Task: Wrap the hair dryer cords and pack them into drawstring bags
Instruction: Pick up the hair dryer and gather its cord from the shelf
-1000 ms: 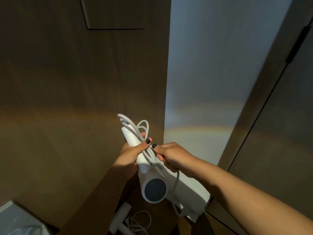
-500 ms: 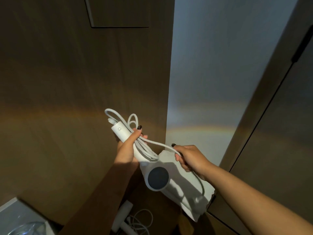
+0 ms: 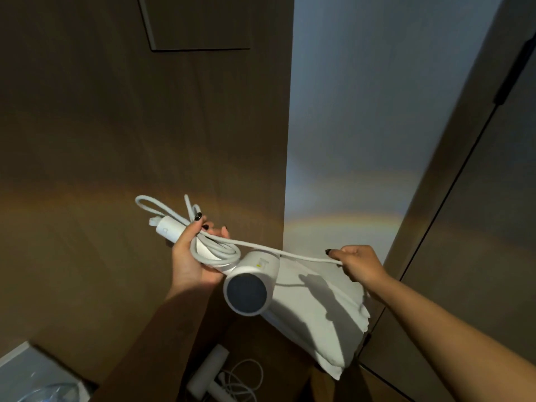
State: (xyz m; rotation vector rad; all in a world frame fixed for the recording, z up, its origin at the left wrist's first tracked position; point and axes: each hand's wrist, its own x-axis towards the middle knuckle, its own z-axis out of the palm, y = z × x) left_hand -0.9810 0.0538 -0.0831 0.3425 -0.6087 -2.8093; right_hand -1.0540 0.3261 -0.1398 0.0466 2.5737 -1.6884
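Against dark wood panels and a pale wall strip, the left hand (image 3: 193, 253) grips the handle of a white hair dryer (image 3: 232, 274), pinning several cord (image 3: 216, 250) loops there. The right hand (image 3: 358, 264), beside the dryer half a second ago, has drawn out right of it, pinching the cord taut — likely ready for another wrap. Counted: two dryers, the second dryer (image 3: 207, 372) lying below — one white drawstring bag (image 3: 319, 317) below-right.

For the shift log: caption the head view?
Left hand grips hair dryer; right hand pulls cord taut.
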